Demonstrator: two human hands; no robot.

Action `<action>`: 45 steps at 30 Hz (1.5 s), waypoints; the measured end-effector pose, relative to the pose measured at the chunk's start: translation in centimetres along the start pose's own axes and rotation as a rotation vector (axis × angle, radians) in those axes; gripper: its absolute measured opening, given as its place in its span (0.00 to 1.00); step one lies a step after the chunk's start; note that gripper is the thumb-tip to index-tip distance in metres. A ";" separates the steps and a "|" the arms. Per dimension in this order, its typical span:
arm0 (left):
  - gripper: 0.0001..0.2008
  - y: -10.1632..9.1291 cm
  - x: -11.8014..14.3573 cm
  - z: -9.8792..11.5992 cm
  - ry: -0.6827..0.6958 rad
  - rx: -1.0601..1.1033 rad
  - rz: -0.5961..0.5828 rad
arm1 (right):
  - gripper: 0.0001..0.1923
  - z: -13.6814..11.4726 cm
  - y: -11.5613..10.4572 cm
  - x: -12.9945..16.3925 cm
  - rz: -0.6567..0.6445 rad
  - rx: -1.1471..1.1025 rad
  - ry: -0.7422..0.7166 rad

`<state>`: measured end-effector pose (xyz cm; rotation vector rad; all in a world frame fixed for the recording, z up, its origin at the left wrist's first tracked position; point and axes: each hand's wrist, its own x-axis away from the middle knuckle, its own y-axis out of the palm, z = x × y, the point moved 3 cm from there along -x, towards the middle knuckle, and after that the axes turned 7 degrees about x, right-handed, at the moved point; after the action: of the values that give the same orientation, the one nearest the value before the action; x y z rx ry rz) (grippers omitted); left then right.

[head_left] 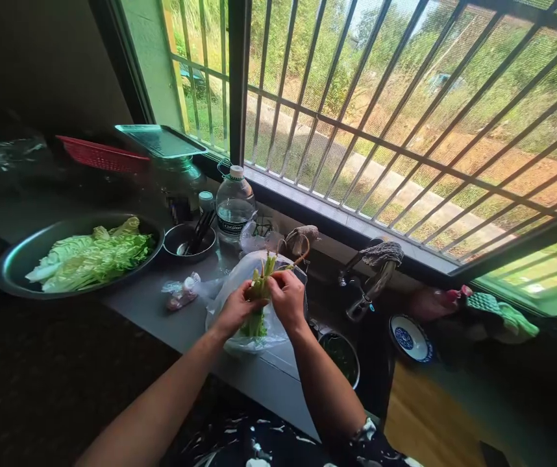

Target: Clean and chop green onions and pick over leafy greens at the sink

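Observation:
Over a white plastic bag (227, 292) on the counter, both my hands are closed on a bunch of leafy greens (256, 324). The stalk ends point up toward the window, and the leaves hang down below my fingers. My left hand (239, 308) wraps the bunch from the left. On the other side, my right hand (288, 295) pinches at the stalk ends, where a thin brownish strand (302, 253) loops out. Whether that strand is a tie or a root, I cannot tell. My fingers hide the middle of the bunch.
A metal basin (10, 275) with cabbage leaves (93, 259) stands at left, beside a smaller bowl (185, 254). Behind are a water bottle (234, 207) and red basket (103, 155). Right are a faucet (359, 305), metal bowl (354, 370) and blue-white bowl (409, 337).

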<state>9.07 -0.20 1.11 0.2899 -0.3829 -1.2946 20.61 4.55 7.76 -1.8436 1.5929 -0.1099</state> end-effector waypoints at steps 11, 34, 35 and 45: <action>0.23 0.4 0.2 0.3 0.013 0.031 -0.042 | 0.07 1.1 0.6 0.2 -0.165 -0.110 0.049; 0.23 -1.3 1.4 0.2 -0.003 -0.107 -0.164 | 0.04 -0.7 -0.1 0.6 -0.265 -0.119 -0.166; 0.23 -1.4 1.5 0.3 0.013 -0.133 -0.148 | 0.03 -0.9 -0.1 0.6 -0.251 -0.095 -0.185; 0.21 -1.1 1.8 0.5 -0.014 0.137 -0.201 | 0.06 -1.5 -0.5 -0.9 -0.371 -0.155 -0.200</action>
<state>8.33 -2.20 1.35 0.4443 -0.4649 -1.4708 20.13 4.75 9.51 -2.1806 1.1395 0.0335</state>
